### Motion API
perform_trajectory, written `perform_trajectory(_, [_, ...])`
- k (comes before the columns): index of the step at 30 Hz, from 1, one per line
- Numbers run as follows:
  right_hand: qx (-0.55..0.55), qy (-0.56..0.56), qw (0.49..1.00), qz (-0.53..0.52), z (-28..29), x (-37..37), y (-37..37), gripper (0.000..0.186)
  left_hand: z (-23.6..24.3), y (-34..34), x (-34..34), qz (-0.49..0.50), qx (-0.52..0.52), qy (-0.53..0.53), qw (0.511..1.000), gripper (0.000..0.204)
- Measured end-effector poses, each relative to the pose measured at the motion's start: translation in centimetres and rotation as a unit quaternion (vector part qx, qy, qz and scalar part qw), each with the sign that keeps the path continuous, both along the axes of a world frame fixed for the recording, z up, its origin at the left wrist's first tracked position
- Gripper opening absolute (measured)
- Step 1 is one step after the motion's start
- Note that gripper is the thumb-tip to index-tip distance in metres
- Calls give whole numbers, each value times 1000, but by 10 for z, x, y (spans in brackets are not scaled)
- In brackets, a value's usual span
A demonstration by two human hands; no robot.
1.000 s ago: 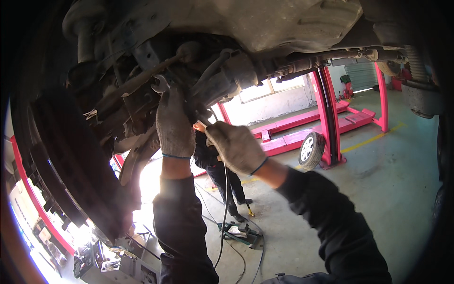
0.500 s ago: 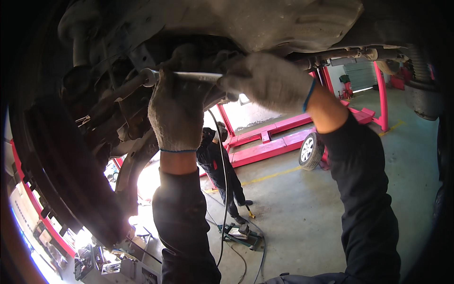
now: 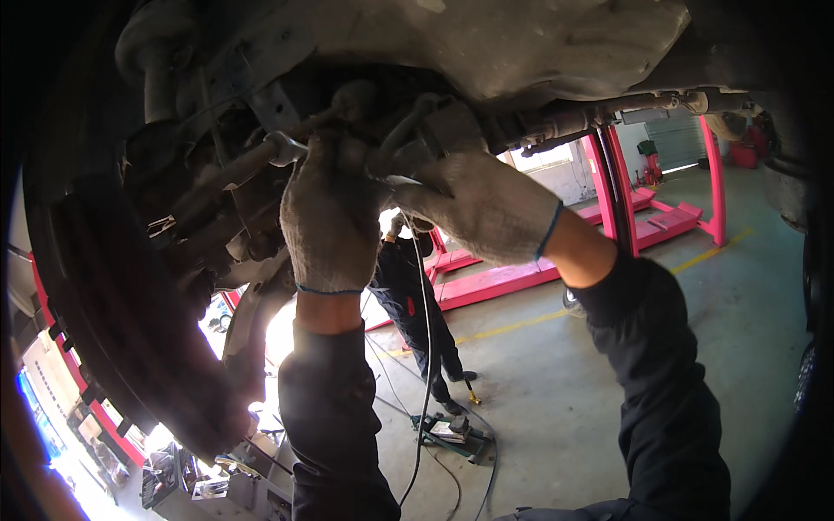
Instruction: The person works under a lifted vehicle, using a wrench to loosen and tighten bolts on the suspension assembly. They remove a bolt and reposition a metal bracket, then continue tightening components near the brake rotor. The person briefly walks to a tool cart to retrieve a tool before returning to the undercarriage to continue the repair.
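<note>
Under a vehicle, a steel wrench has its head on a rusty steering or suspension rod. My left hand, in a grey knit glove with a blue cuff, is closed around it just beside the head, fingertips up among the parts. My right hand, gloved alike, grips the handle to the right and lower, below a dark metal housing; much of the handle is hidden by the fingers. The large brake disc and hub hang at the left.
A co-worker in dark workwear stands beyond my arms. A green floor jack and hoses lie on the floor. Pink lift frames stand behind, a wheel partly hidden among them. A cart with tools is at lower left.
My right hand rose from mid-view to high on the right, then came slightly down and left with the handle. My left hand stayed near the wrench head, which turned to lie along the rod area.
</note>
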State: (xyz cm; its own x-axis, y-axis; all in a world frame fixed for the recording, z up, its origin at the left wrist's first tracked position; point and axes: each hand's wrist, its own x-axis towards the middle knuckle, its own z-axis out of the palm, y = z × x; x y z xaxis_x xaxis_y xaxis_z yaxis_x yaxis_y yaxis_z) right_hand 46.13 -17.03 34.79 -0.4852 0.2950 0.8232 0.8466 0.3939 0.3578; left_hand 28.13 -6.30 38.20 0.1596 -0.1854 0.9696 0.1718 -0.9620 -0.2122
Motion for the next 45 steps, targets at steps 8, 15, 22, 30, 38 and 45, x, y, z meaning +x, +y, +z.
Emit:
perform_trajectory(8, [94,287,944,129,-81,-114,134,25,-3,33,-32,-1,-63,26,998,42])
perform_trajectory(15, [113,380,885,245,-93,-160,191,31,-3,44,-45,47,-99,6,994,43])
perform_trajectory(22, [97,208,963,143,-92,-104,146,23,-10,19,-26,-219,-392,-9,894,38])
perform_trajectory(30, [39,140,983,110,-72,-65,90,22,-13,1,-14,-6,-80,-43,996,24])
perform_trajectory(38, [-34,-71,997,-10,48,23,-38,38,17,-31,28,-152,-162,-45,974,36])
perform_trajectory(45, [-98,156,982,49,-34,-34,19,45,-4,-7,-11,177,50,31,982,27])
